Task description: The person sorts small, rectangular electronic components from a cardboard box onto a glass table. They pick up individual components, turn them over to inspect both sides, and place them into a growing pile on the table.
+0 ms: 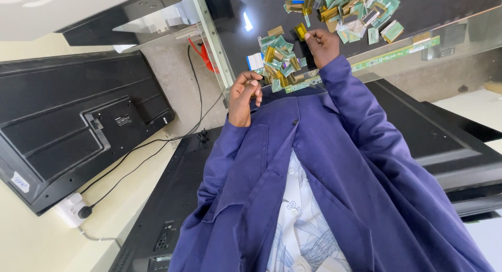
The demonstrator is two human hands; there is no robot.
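On the dark glass panel (272,10), your right hand (321,44) pinched a small gold flex strip (300,31) between thumb and fingertips, just above a heap of green and gold strips (277,60). The strip's long axis ran roughly from the fingers up and away toward the panel's far side, its free end pointing at a second pile (355,13). Your left hand (244,97) hung curled near the panel's edge, fingers folded in, holding nothing you could make out. A long green board (397,55) lay along the edge.

White label (20,182) on black panel (68,120).
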